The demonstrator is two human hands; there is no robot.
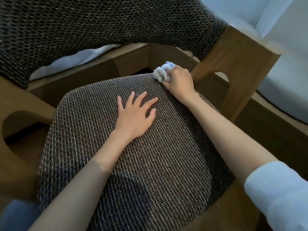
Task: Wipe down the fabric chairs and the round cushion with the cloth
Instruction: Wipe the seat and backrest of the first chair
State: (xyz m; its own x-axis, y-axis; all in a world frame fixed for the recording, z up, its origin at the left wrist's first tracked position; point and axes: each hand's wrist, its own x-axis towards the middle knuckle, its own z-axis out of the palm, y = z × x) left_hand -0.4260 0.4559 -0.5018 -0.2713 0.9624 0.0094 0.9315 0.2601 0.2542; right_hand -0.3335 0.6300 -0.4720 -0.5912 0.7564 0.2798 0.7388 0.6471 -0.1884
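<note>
Right hand: curled round the bunched cloth, pressed on the seat cushion's far corner
Left hand: laid flat, fingers spread, beside it on the cushion

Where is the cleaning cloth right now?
In the head view, the cloth is bunched in the right hand at the far right corner of the seat cushion, beside the wooden chair frame.

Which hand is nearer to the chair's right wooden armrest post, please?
Right. The right hand, gripping the cloth, is just beside the post; the left hand lies flat on the seat.
</note>
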